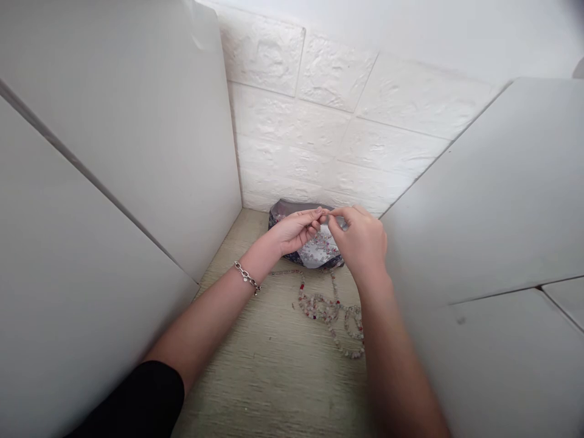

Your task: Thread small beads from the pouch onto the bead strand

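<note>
My left hand (298,231), with a chain bracelet (246,278) on its wrist, is pinched closed over an open pouch (312,258). My right hand (360,234) pinches thumb and forefinger together close to the left fingertips. Whatever lies between the fingertips is too small to make out. Inside the dark-edged pouch, which has a pale lining, are many small beads. A strand of mixed small beads (319,309) lies in loops on the wooden surface below the pouch, partly behind my right forearm.
White brick-patterned wall (328,128) stands behind the pouch. Smooth pale panels rise on the left (173,121) and right (493,201), closely flanking the greenish wooden surface (269,365).
</note>
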The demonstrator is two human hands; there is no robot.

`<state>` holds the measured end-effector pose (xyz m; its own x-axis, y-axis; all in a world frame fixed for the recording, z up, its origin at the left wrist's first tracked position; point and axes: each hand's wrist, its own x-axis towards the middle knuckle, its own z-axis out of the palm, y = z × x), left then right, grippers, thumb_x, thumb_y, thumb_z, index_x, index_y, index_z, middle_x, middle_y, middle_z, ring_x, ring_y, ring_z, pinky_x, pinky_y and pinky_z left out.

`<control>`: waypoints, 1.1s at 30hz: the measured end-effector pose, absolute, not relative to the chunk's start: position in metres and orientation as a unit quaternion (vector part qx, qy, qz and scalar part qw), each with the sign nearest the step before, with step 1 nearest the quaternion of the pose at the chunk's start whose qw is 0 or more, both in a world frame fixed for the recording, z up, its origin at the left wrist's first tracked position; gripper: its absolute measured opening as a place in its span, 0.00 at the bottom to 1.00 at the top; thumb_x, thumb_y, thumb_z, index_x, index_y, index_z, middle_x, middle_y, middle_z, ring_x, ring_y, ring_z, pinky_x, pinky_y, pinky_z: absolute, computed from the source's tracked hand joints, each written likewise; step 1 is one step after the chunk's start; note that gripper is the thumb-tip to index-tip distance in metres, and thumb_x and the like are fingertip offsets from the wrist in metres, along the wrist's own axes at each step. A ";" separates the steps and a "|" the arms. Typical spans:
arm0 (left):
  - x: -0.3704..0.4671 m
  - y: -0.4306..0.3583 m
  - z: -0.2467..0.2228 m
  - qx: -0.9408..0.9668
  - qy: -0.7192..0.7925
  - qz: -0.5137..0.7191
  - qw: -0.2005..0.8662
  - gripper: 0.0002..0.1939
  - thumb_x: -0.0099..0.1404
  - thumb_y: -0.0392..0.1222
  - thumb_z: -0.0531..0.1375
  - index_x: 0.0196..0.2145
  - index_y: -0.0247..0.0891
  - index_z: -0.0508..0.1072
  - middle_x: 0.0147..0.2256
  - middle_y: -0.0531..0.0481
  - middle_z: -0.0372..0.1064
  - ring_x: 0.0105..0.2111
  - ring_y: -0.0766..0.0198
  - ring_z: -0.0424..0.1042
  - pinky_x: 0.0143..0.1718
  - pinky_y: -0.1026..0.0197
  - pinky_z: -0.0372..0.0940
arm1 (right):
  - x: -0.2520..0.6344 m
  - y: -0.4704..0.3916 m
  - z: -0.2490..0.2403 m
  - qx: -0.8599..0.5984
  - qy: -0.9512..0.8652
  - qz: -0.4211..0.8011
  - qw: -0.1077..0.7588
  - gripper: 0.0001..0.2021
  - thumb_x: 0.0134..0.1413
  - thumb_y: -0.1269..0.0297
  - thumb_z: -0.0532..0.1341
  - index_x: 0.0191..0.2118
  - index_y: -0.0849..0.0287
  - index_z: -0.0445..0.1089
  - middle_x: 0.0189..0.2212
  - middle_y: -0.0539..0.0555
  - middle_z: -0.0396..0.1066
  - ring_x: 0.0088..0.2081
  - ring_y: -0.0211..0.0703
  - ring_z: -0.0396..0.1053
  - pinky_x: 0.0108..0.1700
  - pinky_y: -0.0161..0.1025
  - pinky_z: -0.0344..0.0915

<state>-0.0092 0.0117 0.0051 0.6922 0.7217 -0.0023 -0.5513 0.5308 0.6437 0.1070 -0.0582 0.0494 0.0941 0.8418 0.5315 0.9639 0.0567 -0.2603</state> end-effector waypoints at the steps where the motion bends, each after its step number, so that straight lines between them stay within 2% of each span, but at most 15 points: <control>1: -0.009 0.011 0.005 0.317 0.138 0.369 0.863 0.06 0.58 0.30 0.55 0.29 0.28 0.72 0.25 0.52 0.65 0.20 0.81 0.60 0.22 0.78 0.59 | 0.107 -0.058 0.049 -0.679 -0.666 -0.104 0.291 0.11 0.52 0.60 0.52 0.33 0.53 0.71 0.32 0.51 0.69 0.29 0.37 0.61 0.25 0.34 0.45; 10: -0.009 0.013 0.000 0.357 0.163 0.374 0.840 0.05 0.55 0.34 0.59 0.29 0.29 0.72 0.24 0.53 0.64 0.21 0.80 0.60 0.23 0.76 0.57 | 0.105 -0.059 0.048 -0.686 -0.667 -0.116 0.267 0.11 0.52 0.61 0.52 0.34 0.53 0.71 0.32 0.51 0.69 0.29 0.37 0.61 0.24 0.34 0.43; 18: -0.008 0.009 0.006 0.346 0.185 0.383 0.836 0.05 0.54 0.35 0.60 0.25 0.29 0.70 0.21 0.55 0.61 0.19 0.80 0.57 0.21 0.74 0.55 | 0.105 -0.057 0.044 -0.683 -0.673 -0.126 0.253 0.13 0.53 0.58 0.51 0.33 0.54 0.72 0.29 0.51 0.67 0.26 0.35 0.60 0.24 0.35 0.42; 26: -0.007 0.008 0.006 0.345 0.200 0.383 0.834 0.05 0.54 0.36 0.59 0.25 0.30 0.69 0.21 0.55 0.60 0.19 0.79 0.56 0.21 0.73 0.53 | 0.107 -0.055 0.045 -0.671 -0.686 -0.094 0.265 0.14 0.54 0.59 0.50 0.35 0.51 0.73 0.25 0.51 0.66 0.25 0.36 0.60 0.25 0.35 0.47; 33: -0.008 0.010 0.009 0.421 0.241 0.377 0.789 0.06 0.54 0.36 0.59 0.23 0.30 0.69 0.19 0.55 0.60 0.19 0.78 0.58 0.21 0.72 0.52 | 0.111 -0.050 0.041 -0.642 -0.703 -0.032 0.306 0.15 0.53 0.59 0.50 0.34 0.54 0.73 0.25 0.52 0.67 0.29 0.38 0.62 0.30 0.35 0.52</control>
